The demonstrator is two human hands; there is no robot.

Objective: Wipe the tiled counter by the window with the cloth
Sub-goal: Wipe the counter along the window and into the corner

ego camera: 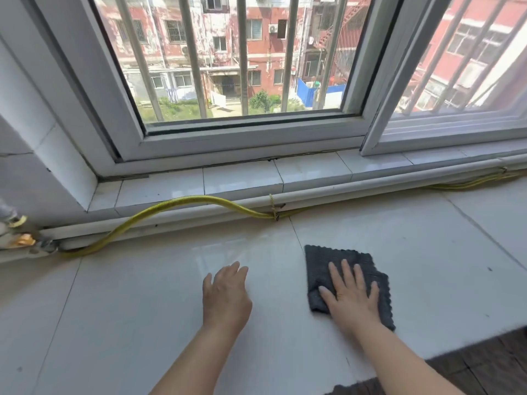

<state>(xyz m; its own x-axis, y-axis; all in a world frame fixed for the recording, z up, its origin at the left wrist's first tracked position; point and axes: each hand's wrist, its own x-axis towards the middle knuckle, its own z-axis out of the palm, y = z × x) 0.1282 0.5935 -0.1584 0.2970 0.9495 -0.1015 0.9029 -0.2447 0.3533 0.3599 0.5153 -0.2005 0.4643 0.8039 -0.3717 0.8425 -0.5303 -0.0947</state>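
A dark grey folded cloth (322, 263) lies flat on the white tiled counter (148, 295) below the window. My right hand (352, 295) presses down on the cloth with fingers spread, covering its near half. My left hand (225, 292) rests palm down on the bare tile to the left of the cloth, fingers loosely together, holding nothing. The tile between my left hand and the window looks glossy.
A yellow hose (182, 202) runs along a white pipe (328, 192) at the counter's back, tied with cord. A valve fitting (17, 235) sits at far left. Behind is the tiled sill (242, 175) and barred window (242, 58). The counter's edge drops to dark floor (484, 363) at right.
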